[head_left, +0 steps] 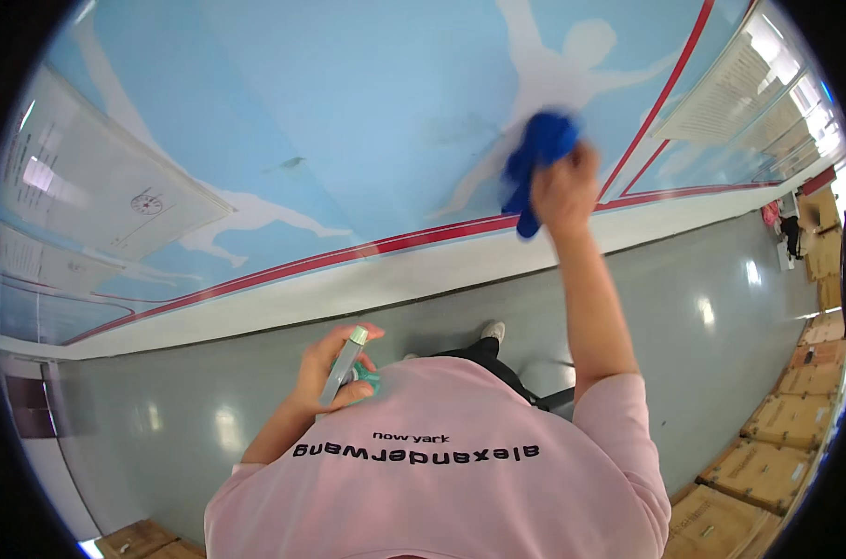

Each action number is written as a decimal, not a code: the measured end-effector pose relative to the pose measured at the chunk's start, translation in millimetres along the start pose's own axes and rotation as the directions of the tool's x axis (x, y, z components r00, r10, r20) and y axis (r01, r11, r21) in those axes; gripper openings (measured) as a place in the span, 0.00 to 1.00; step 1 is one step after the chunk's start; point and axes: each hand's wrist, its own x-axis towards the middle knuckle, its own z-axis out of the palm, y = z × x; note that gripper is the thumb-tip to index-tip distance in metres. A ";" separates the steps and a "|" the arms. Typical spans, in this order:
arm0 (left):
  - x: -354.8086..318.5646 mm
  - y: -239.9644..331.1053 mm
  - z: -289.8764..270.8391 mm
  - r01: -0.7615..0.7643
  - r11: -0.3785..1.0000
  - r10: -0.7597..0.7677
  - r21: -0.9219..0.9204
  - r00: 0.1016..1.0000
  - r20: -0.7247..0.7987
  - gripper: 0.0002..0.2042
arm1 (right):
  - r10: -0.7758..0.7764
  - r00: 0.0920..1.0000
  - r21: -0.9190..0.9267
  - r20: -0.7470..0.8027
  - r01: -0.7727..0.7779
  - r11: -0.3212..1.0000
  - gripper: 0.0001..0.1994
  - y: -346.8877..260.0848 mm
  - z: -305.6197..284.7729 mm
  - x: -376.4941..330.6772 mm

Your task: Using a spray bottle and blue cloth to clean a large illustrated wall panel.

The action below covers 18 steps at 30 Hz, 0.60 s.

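My right hand is closed round a bright blue cloth, blurred by motion. The cloth lies against or very close to a light blue wall printed with white human figures; contact is hard to make out. My arm stretches up and to the right. Lower and to the left, my left hand grips a spray bottle with a grey and pale green spray head. Its greenish body is partly hidden by my fingers. Dark smudges mark the wall left of the cloth.
A red stripe runs along the lower wall above a white band. Framed sheets hang at left, and another panel at right. Cardboard boxes line the right side. Grey shiny floor lies below, with my shoe near the wall.
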 end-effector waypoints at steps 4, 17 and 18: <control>3.6 -2.3 -1.0 -0.025 0.999 0.024 0.033 0.999 0.025 0.33 | 0.030 0.931 0.012 -0.363 -0.027 1.000 0.15 -7.0 -7.8 79.4; 8.1 -1.5 -1.5 0.017 1.000 -0.017 -0.021 0.999 0.028 0.34 | 0.141 0.857 0.429 0.496 -0.384 0.818 0.11 -76.5 13.3 -12.4; 5.5 -3.5 1.0 0.012 0.998 -0.012 -0.060 1.000 0.001 0.34 | 0.018 0.981 0.376 0.192 -0.091 0.922 0.12 -65.5 10.6 13.2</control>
